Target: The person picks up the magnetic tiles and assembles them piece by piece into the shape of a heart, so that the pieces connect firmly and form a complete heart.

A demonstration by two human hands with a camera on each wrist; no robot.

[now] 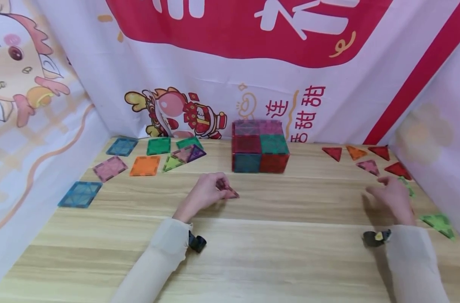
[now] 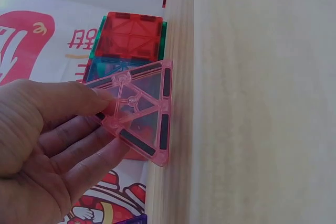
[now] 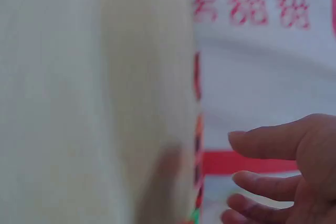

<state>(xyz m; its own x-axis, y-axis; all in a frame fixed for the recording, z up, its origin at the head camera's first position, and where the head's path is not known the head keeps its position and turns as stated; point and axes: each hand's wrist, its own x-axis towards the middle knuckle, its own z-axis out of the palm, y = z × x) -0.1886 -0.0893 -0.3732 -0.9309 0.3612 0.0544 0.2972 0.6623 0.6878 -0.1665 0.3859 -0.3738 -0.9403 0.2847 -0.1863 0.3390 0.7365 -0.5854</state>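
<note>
My left hand (image 1: 209, 191) pinches a pink triangular magnetic tile (image 2: 139, 103) between thumb and fingers, a little in front of the block built of magnetic tiles (image 1: 260, 147). That block shows red, green, blue and purple squares. Over the right side of the table, my right hand (image 1: 394, 198) has its fingers apart with nothing between them. Nearest to it lie a pink triangle tile (image 1: 368, 167), a dark red triangle tile (image 1: 398, 170) and a green triangle tile (image 1: 405, 185), partly hidden by the hand. In the right wrist view the right fingers (image 3: 268, 140) are loosely extended.
Square tiles lie at the left, among them a blue one (image 1: 80, 194), an orange one (image 1: 144, 166) and a pink one (image 1: 110, 168). A row of triangles (image 1: 184, 156) overlaps a green tile. A lime-green triangle (image 1: 438, 224) lies by the right cloth wall. Printed cloth (image 1: 199, 75) closes the back.
</note>
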